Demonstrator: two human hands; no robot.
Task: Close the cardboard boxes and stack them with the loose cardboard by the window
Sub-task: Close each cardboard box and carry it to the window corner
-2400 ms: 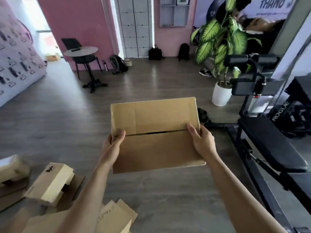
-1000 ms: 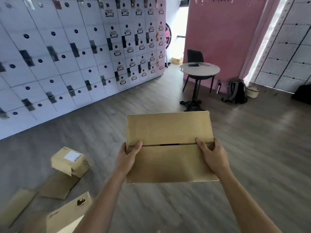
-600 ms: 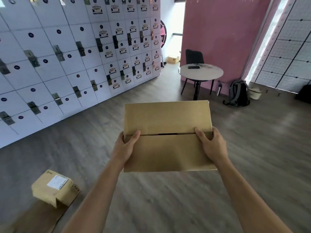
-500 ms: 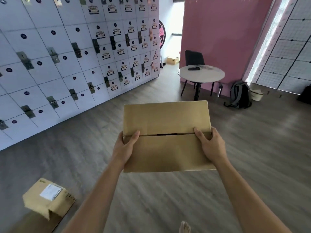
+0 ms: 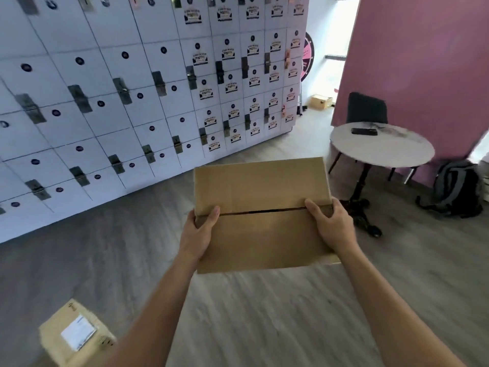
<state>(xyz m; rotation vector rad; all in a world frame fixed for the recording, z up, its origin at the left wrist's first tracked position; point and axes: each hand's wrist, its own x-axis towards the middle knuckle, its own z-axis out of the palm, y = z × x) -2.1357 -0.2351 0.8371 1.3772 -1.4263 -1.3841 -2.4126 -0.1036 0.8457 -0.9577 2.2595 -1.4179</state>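
A brown cardboard box (image 5: 262, 197) with its two top flaps folded shut, a thin dark gap between them, is carried in front of me above the floor. My left hand (image 5: 197, 234) grips its left edge, thumb on top near the seam. My right hand (image 5: 332, 226) grips its right edge, thumb lying across the top. A smaller cardboard box (image 5: 75, 337) with a white label lies on the floor at the lower left.
A wall of white lockers (image 5: 132, 102) runs along the left. A round white table (image 5: 381, 147) with a dark chair (image 5: 366, 108) stands at the right by a pink wall; a grey backpack (image 5: 455, 189) lies beside it. Another box (image 5: 321, 101) sits far back in the doorway.
My view has swung left, from the plant and bench to the locker wall. Both hands keep the same hold on the box. The labelled box on the floor has slid toward the lower left corner.
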